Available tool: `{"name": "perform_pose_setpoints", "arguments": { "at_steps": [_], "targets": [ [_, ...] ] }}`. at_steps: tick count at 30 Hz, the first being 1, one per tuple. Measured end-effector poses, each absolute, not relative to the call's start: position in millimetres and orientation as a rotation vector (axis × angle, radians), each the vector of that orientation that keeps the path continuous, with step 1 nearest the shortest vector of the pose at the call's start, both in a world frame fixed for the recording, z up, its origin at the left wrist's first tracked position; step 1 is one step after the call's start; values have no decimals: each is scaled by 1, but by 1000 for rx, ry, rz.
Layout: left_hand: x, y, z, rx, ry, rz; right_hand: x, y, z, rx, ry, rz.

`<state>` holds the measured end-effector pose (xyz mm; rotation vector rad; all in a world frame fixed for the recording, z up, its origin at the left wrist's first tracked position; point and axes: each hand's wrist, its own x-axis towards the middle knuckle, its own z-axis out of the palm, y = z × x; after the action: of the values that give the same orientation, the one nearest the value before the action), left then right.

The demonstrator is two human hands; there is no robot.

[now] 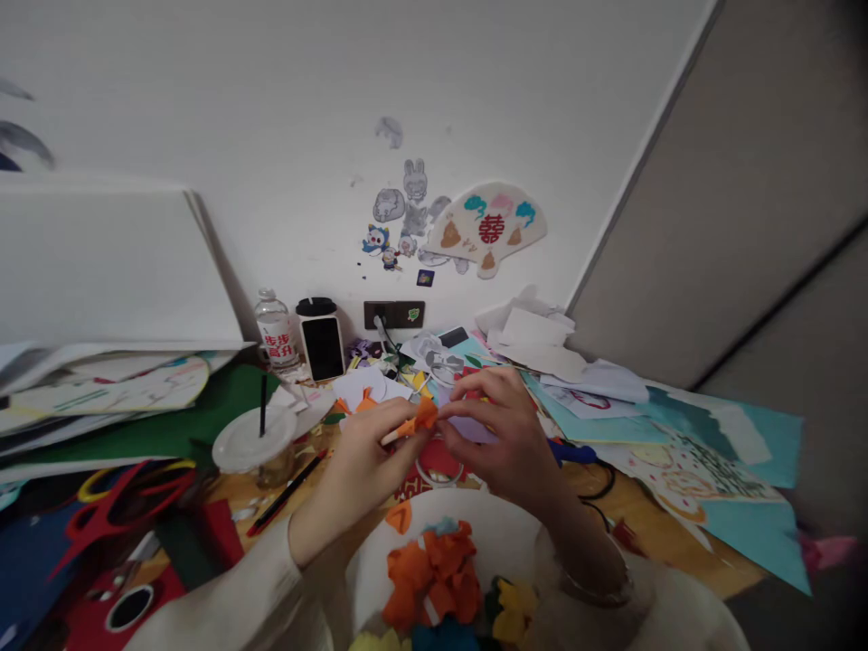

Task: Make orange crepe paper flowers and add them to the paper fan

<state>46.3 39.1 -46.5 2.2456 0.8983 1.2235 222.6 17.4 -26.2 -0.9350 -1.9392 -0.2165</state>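
Observation:
My left hand (370, 461) is closed around an orange paper piece (424, 414) with a pale, thin end sticking out between the fingers. At its far tip, my right hand (505, 434) has its fingers bent towards the same piece, thumb and forefinger touching or nearly touching its edge. Whether those fingertips pinch the paper is hard to make out. Below both hands, a heap of crumpled orange paper pieces (434, 570) lies on a white round surface (370, 565). Yellow paper pieces (514, 608) and a blue one (446, 636) sit at its near side.
Left stand a lidded plastic cup (254, 438) with a black straw, a water bottle (276, 330), a black-lidded cup (322, 339) and red-handled scissors (126, 511). A blue-handled tool (573, 452) with a cord lies right. Painted sheets (719, 452) and paper scraps cover the wooden desk (668, 533).

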Motion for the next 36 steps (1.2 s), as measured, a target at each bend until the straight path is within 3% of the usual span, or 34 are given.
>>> {"name": "perform_pose_setpoints", "arguments": {
  "at_steps": [5,22,30,36],
  "targets": [
    [45,38,-46,2268,858,1240,222,18,-28,-928,-1957,-250],
    [39,41,-40,2160,794,1101,230,26,-25,-794,-1974,150],
    [43,40,-41,2009,885,1146,223,24,-26,-883,-1894,-58],
    [43,44,-41,1716,891,1244,232,32,-26,-1026,-1748,3]
  ]
}}
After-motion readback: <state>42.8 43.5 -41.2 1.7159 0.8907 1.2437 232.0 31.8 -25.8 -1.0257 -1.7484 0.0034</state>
